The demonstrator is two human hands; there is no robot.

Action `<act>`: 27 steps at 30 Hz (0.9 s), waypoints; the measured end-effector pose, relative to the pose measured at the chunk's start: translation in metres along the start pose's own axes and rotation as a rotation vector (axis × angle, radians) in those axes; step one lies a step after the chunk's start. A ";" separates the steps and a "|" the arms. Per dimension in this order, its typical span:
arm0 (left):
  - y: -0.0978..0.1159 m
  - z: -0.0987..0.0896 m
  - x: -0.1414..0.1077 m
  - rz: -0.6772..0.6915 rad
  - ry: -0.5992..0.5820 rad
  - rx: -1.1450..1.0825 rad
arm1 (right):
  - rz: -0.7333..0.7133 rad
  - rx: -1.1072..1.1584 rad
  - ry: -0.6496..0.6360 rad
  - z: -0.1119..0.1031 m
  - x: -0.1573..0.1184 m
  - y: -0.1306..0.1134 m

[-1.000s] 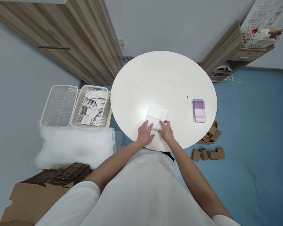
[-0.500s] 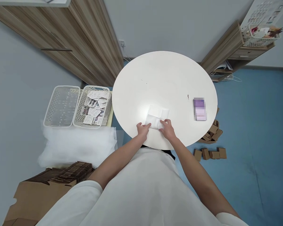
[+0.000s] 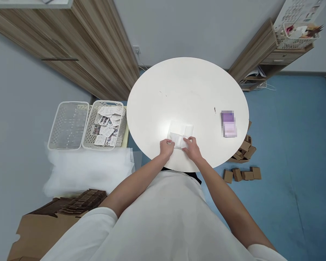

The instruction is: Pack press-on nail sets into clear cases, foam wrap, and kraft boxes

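A thin, translucent white packing sheet (image 3: pixel 176 127) lies near the front edge of the round table, partly folded over on itself. Its lower left edge is pinched by my left hand (image 3: pixel 167 147), fingers closed and the fold lifted slightly. On the right, the fingers and thumb of my right hand (image 3: pixel 191 148) close on the folded part of the same sheet. Whether anything is wrapped inside the fold, I cannot tell.
A blurred purple item (image 3: pixel 228 124) lies on the right of the white table (image 3: pixel 190 83). To the left stand a basket of printed cards (image 3: pixel 104 141), a basket of clear items (image 3: pixel 67 127), white sheets (image 3: pixel 89 166) and flat cardboard (image 3: pixel 40 232). Small brown boxes (image 3: pixel 237 174) sit on the floor.
My left hand has curled its fingers in and now pinches the sheet's left edge, raising the fold a little. My right hand stays on the folded part. The view has shifted slightly.
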State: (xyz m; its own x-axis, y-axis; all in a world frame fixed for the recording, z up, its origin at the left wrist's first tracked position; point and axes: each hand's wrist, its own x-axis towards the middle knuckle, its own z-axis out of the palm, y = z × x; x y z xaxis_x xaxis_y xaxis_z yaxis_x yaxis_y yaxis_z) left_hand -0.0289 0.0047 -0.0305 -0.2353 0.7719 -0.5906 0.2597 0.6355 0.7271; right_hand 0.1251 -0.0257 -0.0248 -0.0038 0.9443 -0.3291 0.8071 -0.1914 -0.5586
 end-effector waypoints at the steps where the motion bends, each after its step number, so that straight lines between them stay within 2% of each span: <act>1: 0.000 0.002 -0.002 0.016 -0.004 -0.006 | 0.001 0.001 0.000 0.000 0.000 0.000; 4: 0.001 0.006 -0.005 0.059 -0.003 -0.077 | -0.003 0.011 0.001 0.002 0.000 0.000; 7: -0.001 0.001 -0.002 0.036 -0.009 -0.136 | 0.002 0.030 -0.007 0.002 -0.001 0.001; 9: -0.002 -0.003 0.002 0.021 -0.056 -0.124 | 0.004 0.066 -0.040 -0.001 0.000 0.004; 12: -0.003 -0.007 0.006 0.070 -0.171 -0.083 | -0.008 0.215 -0.138 -0.011 0.003 0.012; 15: -0.003 -0.008 0.006 0.132 -0.204 -0.044 | -0.008 0.368 -0.200 -0.020 0.009 0.020; 18: -0.001 -0.006 0.004 0.189 -0.202 -0.020 | 0.014 0.396 -0.157 -0.019 0.012 0.019; 22: 0.003 -0.005 -0.001 0.314 -0.233 0.060 | 0.051 0.355 -0.049 -0.007 0.013 0.012; 27: 0.007 0.002 -0.006 0.443 -0.253 0.190 | 0.047 0.278 -0.019 0.000 0.016 0.008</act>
State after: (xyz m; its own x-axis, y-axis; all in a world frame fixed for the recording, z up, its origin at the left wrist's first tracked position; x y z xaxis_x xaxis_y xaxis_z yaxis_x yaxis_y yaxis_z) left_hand -0.0242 0.0046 -0.0231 0.1622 0.9317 -0.3249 0.4531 0.2222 0.8633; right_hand 0.1318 -0.0125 -0.0346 0.0172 0.9279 -0.3724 0.6133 -0.3039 -0.7290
